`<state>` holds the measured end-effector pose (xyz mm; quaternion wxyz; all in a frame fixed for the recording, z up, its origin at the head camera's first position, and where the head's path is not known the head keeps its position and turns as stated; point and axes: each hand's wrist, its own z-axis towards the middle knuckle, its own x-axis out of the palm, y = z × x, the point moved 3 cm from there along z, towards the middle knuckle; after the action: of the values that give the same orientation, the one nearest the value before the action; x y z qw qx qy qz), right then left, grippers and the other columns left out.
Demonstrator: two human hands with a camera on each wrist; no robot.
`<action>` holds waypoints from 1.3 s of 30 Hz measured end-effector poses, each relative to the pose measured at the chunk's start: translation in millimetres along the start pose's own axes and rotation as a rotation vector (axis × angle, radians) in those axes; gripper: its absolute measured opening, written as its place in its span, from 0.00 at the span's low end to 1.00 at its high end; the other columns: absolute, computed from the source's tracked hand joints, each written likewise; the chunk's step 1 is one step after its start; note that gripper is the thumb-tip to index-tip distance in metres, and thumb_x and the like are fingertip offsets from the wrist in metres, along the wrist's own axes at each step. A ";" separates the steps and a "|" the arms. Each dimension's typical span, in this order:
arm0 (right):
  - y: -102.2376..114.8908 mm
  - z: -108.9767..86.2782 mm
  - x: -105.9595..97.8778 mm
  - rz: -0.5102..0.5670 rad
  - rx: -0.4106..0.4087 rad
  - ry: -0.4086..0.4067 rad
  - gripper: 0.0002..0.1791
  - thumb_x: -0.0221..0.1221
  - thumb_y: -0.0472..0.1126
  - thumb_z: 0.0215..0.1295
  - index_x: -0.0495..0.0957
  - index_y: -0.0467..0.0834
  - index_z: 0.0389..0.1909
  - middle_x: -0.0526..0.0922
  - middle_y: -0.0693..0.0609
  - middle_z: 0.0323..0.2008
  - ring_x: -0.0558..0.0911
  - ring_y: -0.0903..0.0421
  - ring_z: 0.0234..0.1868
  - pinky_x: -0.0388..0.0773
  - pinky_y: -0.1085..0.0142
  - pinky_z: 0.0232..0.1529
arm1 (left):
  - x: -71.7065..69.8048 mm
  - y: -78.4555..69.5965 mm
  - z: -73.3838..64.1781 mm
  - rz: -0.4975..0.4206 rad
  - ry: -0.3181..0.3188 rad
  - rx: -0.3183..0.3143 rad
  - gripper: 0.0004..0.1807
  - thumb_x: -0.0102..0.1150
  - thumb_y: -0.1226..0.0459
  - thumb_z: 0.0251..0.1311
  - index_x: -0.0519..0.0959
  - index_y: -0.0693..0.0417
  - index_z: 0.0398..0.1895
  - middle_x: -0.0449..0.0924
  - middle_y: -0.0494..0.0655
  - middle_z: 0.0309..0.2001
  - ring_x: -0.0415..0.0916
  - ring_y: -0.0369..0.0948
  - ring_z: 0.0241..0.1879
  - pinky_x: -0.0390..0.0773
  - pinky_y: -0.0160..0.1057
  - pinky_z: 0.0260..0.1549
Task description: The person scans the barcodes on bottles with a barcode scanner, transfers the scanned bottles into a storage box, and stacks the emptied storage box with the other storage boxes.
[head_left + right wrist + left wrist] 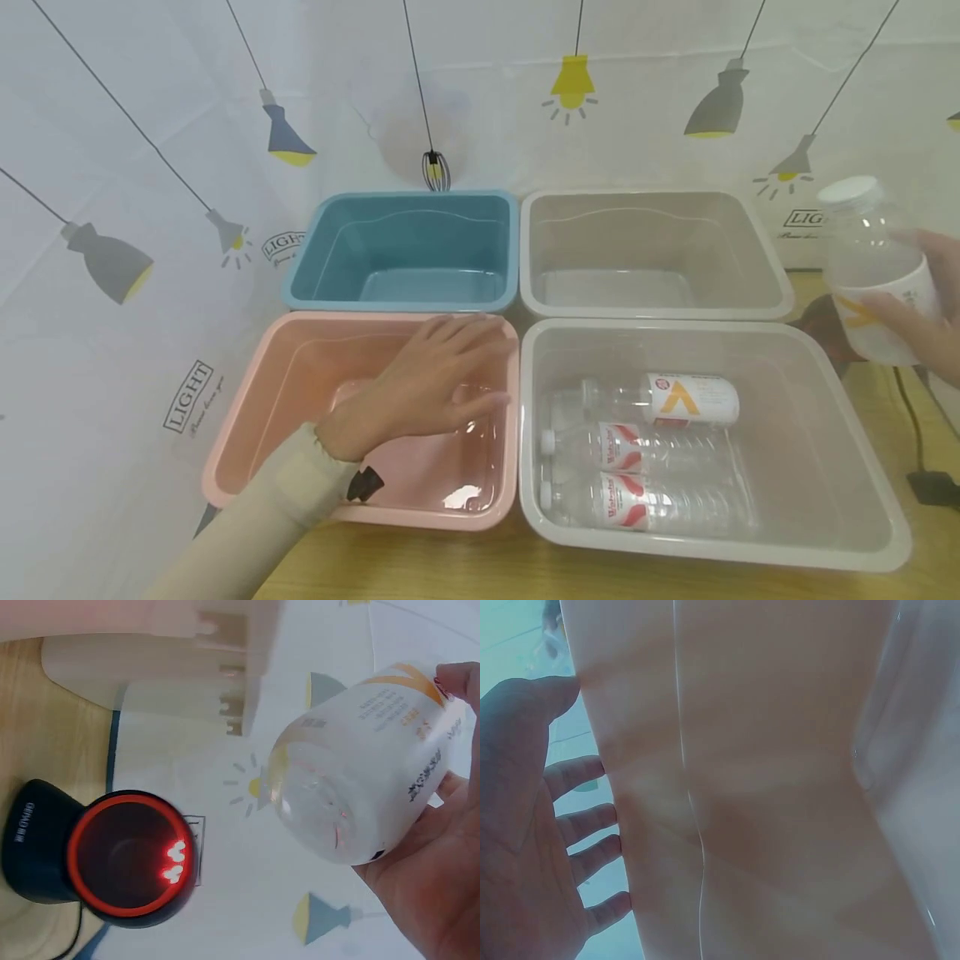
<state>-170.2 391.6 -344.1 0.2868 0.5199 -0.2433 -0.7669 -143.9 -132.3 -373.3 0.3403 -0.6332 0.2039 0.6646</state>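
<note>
My left hand point(420, 375) reaches over the pink bin point(360, 518), palm down and fingers spread. In the left wrist view, the fingertips of the left hand point(525, 810) lie right along the bin's rim. At the far right, my right hand point(926, 333) grips a clear plastic bottle point(858, 237) with a white cap and a white-and-orange label. The right wrist view shows this bottle point(352, 772) tilted with its base towards the barcode scanner point(131, 859), whose red lights are lit. From the head, the scanner is mostly hidden behind bottle and hand.
A white bin point(720, 558) at front right holds several clear bottles, one with an orange-marked label point(693, 400), others with red-and-white labels point(622, 500). Behind stand a blue bin point(513, 250) and a beige bin point(780, 283). A black cable point(909, 408) runs across the wooden table point(420, 567).
</note>
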 end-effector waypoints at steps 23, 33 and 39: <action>58.4 63.2 35.5 -0.225 -0.060 0.361 0.42 0.65 0.54 0.72 0.59 0.64 0.83 0.76 0.45 0.67 0.65 0.76 0.42 0.59 0.80 0.44 | -0.3 0.8 0.3 -0.016 -0.009 0.003 0.36 0.55 0.38 0.72 0.69 0.40 0.79 0.63 0.46 0.82 0.59 0.49 0.82 0.58 0.57 0.82; 83.5 66.4 56.2 -0.249 -0.221 0.429 0.39 0.70 0.51 0.67 0.67 0.61 0.78 0.80 0.46 0.63 0.68 0.76 0.46 0.60 0.80 0.47 | 0.1 0.2 0.5 -0.018 -0.021 0.011 0.36 0.55 0.39 0.72 0.69 0.39 0.79 0.63 0.46 0.82 0.59 0.49 0.82 0.59 0.57 0.82; 92.3 73.5 68.7 -0.263 -0.322 0.445 0.38 0.71 0.47 0.65 0.70 0.55 0.76 0.81 0.47 0.61 0.69 0.70 0.50 0.62 0.76 0.50 | -1.9 -0.8 0.0 -0.013 -0.022 0.015 0.36 0.56 0.39 0.72 0.69 0.40 0.79 0.63 0.47 0.82 0.60 0.49 0.81 0.59 0.57 0.82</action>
<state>-242.1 283.3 -302.2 0.3103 0.6500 0.0197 -0.6934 -143.4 -132.1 -371.4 0.3513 -0.6246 0.2011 0.6678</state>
